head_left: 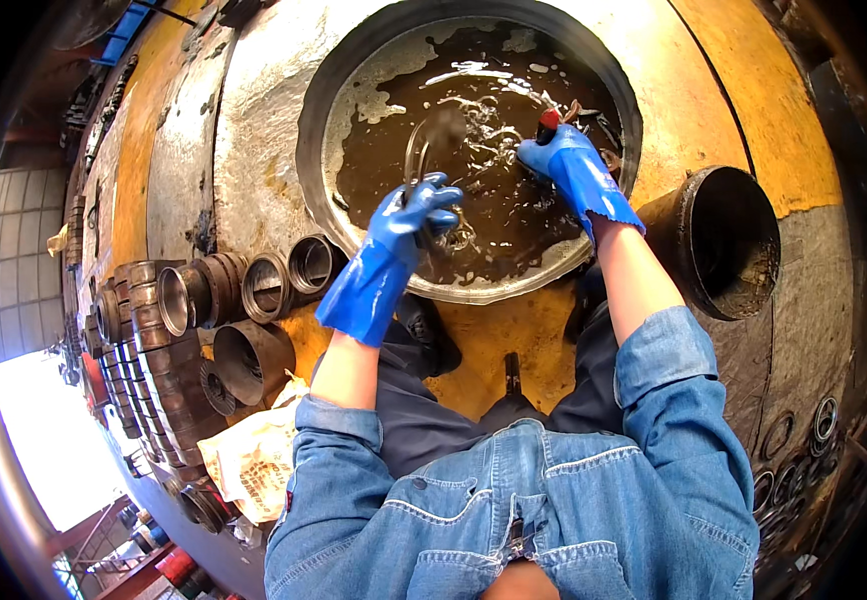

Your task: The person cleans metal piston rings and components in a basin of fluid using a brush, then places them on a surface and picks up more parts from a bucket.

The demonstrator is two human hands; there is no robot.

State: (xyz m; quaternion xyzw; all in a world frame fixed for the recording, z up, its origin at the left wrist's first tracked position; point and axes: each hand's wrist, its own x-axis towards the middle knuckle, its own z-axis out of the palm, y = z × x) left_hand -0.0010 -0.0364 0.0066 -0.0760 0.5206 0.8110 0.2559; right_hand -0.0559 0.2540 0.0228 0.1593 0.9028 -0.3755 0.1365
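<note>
A wide round metal basin [622, 75] of murky brown liquid [384, 150] stands in front of me, with ripples and foam on the surface. My left hand [409, 222], in a blue rubber glove, is closed on a thin, curved, ring-like metal part [416, 150] over the basin's near left side. That part is partly blurred, and its full shape cannot be made out. My right hand [566, 160], gloved the same way, is closed on a red-ended tool [551, 119] over the right side of the liquid. The rest of the tool is hidden or blurred.
A large dark metal cylinder [729, 243] lies right of the basin. Several metal rings and sleeves [267, 287] stand at the left, with a crumpled paper sack [254, 450] nearer me. More rings [779, 485] lie at the lower right. My knees flank the basin's near side.
</note>
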